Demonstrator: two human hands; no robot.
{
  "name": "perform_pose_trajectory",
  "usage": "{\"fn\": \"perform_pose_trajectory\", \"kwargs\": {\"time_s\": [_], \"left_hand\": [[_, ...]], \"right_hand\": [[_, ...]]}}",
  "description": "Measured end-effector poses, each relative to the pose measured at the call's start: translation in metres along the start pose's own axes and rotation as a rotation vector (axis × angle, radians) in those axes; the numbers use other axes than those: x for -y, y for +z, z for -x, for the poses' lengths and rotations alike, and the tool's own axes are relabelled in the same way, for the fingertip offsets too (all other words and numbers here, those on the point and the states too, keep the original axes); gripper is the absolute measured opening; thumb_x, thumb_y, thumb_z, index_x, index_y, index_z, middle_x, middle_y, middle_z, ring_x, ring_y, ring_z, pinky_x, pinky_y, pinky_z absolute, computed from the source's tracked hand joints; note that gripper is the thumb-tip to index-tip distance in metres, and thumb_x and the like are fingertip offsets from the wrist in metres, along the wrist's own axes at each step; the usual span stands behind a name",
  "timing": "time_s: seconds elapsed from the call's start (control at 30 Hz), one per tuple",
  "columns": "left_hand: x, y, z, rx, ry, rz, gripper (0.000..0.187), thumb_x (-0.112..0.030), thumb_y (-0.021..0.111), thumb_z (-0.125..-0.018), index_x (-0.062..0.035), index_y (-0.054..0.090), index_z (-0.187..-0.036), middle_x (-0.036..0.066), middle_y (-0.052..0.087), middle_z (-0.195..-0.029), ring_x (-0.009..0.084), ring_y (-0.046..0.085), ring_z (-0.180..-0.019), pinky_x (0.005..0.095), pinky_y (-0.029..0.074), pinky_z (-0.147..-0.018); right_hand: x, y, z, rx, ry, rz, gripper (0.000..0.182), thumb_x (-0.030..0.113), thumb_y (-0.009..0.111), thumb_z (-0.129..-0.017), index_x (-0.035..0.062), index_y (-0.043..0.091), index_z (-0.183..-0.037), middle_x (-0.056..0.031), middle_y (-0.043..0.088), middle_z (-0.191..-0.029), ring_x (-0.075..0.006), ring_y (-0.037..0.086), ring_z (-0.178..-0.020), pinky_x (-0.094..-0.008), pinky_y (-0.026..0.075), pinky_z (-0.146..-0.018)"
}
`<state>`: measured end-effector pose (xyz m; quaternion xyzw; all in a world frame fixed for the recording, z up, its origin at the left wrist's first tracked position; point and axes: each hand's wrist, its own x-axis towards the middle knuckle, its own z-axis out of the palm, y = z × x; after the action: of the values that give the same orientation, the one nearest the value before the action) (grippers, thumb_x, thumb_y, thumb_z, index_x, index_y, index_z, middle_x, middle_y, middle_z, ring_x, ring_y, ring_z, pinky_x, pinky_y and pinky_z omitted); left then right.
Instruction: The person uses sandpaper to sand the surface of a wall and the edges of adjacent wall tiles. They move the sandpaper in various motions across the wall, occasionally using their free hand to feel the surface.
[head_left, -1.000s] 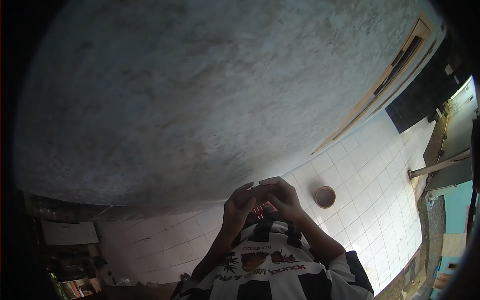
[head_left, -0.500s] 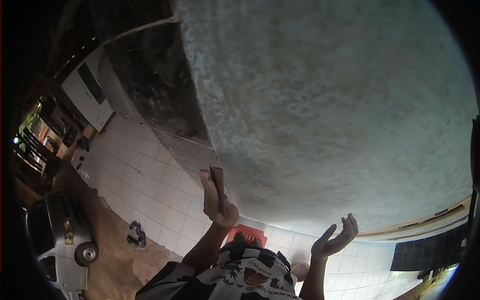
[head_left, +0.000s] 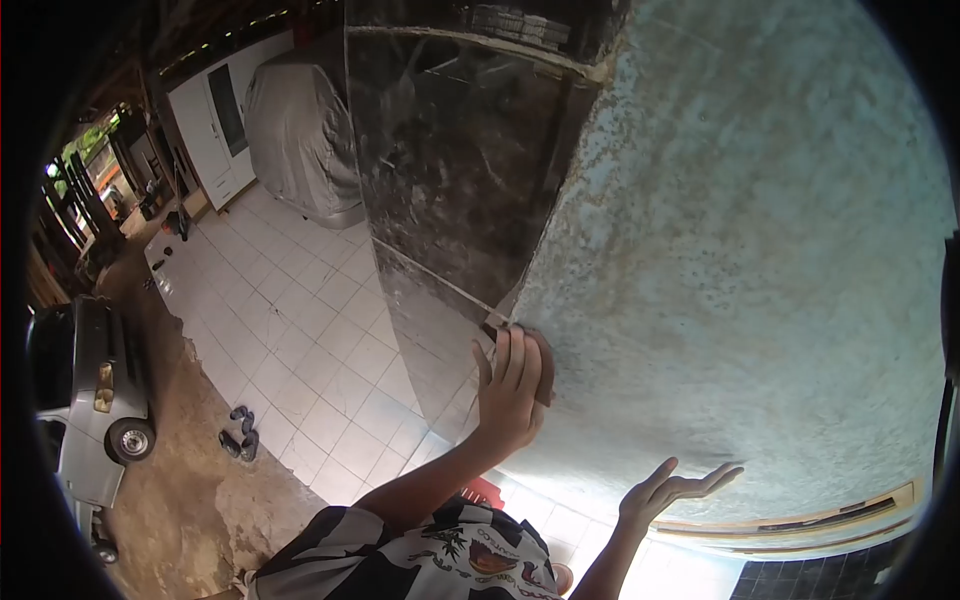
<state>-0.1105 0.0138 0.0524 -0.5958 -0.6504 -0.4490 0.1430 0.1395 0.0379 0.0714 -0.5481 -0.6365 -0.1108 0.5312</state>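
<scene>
Left hand (head_left: 511, 390) gripping brown sheet (head_left: 546, 370), open right hand (head_left: 672, 492), mottled wall (head_left: 730, 250).

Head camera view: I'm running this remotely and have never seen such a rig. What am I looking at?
There is no machine here: a person is working with two bare hands. The picture comes from one camera worn on the head, looking forward and down, so the patterned shirt shows at the bottom.

The large mottled surface is a wall, with dark tiles beside it. The left hand holds a brown, flat piece at the wall; its material is unclear. The right hand is open and holds nothing.

Beyond are a pale tiled floor, dark footwear near its edge, a white cabinet, something under a grey cover and a car.
</scene>
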Motion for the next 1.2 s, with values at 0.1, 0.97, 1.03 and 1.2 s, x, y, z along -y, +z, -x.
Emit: {"fn": "perform_pose_trajectory", "kwargs": {"time_s": [0.1, 0.97, 1.03, 1.2], "left_hand": [[0.005, -0.012, -0.025, -0.055, -0.005, -0.045, 0.084, -0.008, 0.061, -0.076, 0.0194, 0.026, -0.148, 0.044, 0.019, -0.157, 0.0583, 0.008, -0.151, 0.0786, -0.005, -0.112], [-0.009, -0.034, -0.059, -0.230, -0.086, -0.038, 0.084, -0.011, 0.062, -0.076, 0.0155, 0.028, -0.148, 0.044, 0.021, -0.155, 0.0578, 0.013, -0.150, 0.0825, -0.008, -0.108], [-0.007, -0.032, -0.056, -0.211, -0.105, -0.057, 0.086, -0.011, 0.063, -0.076, 0.0156, 0.026, -0.149, 0.043, 0.019, -0.156, 0.0580, 0.012, -0.150, 0.0823, -0.009, -0.108], [-0.017, -0.025, -0.012, 0.031, -0.148, -0.073, 0.084, -0.013, 0.061, -0.078, 0.0163, 0.027, -0.149, 0.043, 0.016, -0.157, 0.0584, 0.010, -0.150, 0.0808, -0.009, -0.109]], "right_hand": [[-0.005, 0.002, 0.001, 0.012, 0.057, 0.055, 0.079, 0.049, 0.038, -0.108, 0.0036, 0.001, -0.161, -0.0257, -0.008, -0.165, -0.0418, -0.006, -0.156, -0.0637, 0.007, -0.124], [-0.046, 0.005, -0.001, 0.590, 0.507, -0.091, 0.084, 0.056, 0.023, -0.110, -0.0202, 0.039, -0.141, -0.0474, 0.030, -0.148, -0.0555, 0.033, -0.139, -0.0550, 0.028, -0.115], [-0.073, 0.021, 0.019, 0.469, 0.425, -0.064, 0.086, 0.057, 0.023, -0.109, -0.0216, 0.045, -0.135, -0.0482, 0.037, -0.141, -0.0553, 0.038, -0.134, -0.0550, 0.031, -0.113], [-0.043, 0.014, 0.007, 0.443, 0.367, -0.085, 0.088, 0.057, 0.022, -0.109, -0.0235, 0.048, -0.131, -0.0498, 0.042, -0.136, -0.0552, 0.043, -0.130, -0.0553, 0.033, -0.111]]}}
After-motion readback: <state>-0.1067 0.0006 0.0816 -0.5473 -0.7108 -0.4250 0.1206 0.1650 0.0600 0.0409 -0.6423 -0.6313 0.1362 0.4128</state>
